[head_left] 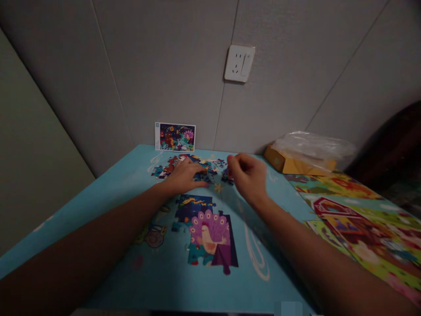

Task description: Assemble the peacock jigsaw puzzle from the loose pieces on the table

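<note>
My left hand reaches over a heap of loose jigsaw pieces, fingers stretched out and resting among them. To its right, my right hand is raised a little, with its fingers curled together. Motion blurs it, and anything between its fingertips is hidden. A few dark puzzle pieces lie beside its fingers. Nearer to me is a joined part of the puzzle, showing a pink peacock and a dark blue night sky. Against the wall leans a small picture card with a similar peacock scene.
The light blue table meets a grey panelled wall with a white socket. At the back right, a yellow box stands under clear plastic wrapping. Colourful farm-scene puzzles cover the right side.
</note>
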`<state>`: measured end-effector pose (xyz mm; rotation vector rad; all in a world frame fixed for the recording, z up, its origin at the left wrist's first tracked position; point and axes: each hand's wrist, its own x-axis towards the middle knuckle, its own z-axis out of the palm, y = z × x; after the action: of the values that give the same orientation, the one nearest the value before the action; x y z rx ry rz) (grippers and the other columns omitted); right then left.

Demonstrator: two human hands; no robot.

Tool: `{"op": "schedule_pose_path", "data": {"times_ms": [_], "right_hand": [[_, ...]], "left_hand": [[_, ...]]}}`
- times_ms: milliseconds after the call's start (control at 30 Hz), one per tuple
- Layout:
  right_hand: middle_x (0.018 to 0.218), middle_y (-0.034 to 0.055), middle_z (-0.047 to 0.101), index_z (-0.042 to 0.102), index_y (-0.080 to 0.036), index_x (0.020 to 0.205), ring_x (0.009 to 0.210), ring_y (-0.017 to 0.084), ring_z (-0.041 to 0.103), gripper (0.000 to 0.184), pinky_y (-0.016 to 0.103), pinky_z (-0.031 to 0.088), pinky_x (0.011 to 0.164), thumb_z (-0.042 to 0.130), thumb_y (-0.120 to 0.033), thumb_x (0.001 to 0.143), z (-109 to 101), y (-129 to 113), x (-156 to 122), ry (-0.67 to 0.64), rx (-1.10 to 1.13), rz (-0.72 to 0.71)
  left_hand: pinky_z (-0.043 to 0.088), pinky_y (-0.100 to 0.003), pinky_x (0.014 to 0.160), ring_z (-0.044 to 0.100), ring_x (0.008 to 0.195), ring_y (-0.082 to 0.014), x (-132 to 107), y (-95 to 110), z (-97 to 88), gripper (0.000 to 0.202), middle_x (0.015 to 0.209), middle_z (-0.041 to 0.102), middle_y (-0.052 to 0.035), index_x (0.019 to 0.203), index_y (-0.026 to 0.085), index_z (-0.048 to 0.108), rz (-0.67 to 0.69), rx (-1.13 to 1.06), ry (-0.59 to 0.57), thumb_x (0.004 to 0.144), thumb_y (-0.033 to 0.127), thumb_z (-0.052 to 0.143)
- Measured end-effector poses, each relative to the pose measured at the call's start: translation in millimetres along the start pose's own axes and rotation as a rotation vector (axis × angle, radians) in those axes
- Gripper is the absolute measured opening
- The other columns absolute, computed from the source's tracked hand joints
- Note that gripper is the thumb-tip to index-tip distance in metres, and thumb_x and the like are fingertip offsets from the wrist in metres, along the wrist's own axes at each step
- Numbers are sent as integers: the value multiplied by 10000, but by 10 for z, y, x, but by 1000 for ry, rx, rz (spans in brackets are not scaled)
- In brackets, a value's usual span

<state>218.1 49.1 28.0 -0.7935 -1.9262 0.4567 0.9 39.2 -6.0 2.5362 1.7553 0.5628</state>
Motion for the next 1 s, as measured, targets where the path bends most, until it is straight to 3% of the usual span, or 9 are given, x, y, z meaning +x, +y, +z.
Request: {"op": "schedule_pose_path", "data": {"times_ms": [67,133,233,333,467,600,733,867,1000], "right_hand": [[560,12,565,622,-153,649,518,110,478,336,256,318,535,540,-323,927,127,162,-25,-92,-186,125],[711,62,688,708,-151,789,619,148,579,242,267,353,587,554,-297,904,232,268,-24,-209,-302,256],[920,122,749,745,-138,1025,805,208,661,272,293,416,690,577,-310,899,302,287,7,-274,-310,373],[918,112,747,720,-131,1151,803,205,657,333,305,432,722,620,-301,882,309,248,27,-322,-206,387],[796,62,703,743,-129,1023,693,162,598,241,286,426,667,645,-228,827,339,336,14,-274,29,367],[719,38,654,729,-137,873,632,152,543,226,299,426,632,711,-330,756,390,493,-5,-170,293,387],[644,23,601,711,-142,802,584,136,486,378,302,386,587,781,-487,664,404,510,-11,-146,416,397],[623,10,581,700,-144,788,571,128,469,467,299,374,576,795,-565,610,403,458,-15,-144,420,415],[626,5,580,694,-148,790,582,132,477,444,289,379,573,770,-556,635,410,462,-21,-153,395,407]], "left_hand": [[375,-440,982,490,1129,-310,9,0,23,538,1222,677,-96,1257,190,657,-35,-32,10,830,516,695],[387,-432,982,505,1125,-305,12,-11,45,553,1213,674,-100,1286,194,637,-55,-68,16,819,481,710],[387,-430,998,516,1134,-296,-10,-15,44,585,1221,661,-94,1322,210,603,-23,-100,42,799,438,729],[351,-438,1042,497,1172,-292,-54,15,7,566,1247,640,-105,1326,195,589,130,-70,121,819,411,718],[356,-439,1038,499,1170,-280,-92,62,-12,477,1237,639,-111,1315,191,587,285,-58,243,883,384,652],[413,-424,995,562,1096,-254,-99,73,16,390,1132,678,-105,1254,170,627,272,-189,360,907,348,624],[473,-370,885,611,923,-210,-105,85,11,248,855,701,-45,1122,179,698,163,-367,352,902,256,611],[466,-374,912,620,928,-210,-106,97,-7,256,811,716,-29,1105,170,706,104,-432,332,866,241,648],[465,-380,926,618,946,-215,-106,83,-6,264,811,718,-32,1110,178,711,95,-431,329,864,253,651]]}}
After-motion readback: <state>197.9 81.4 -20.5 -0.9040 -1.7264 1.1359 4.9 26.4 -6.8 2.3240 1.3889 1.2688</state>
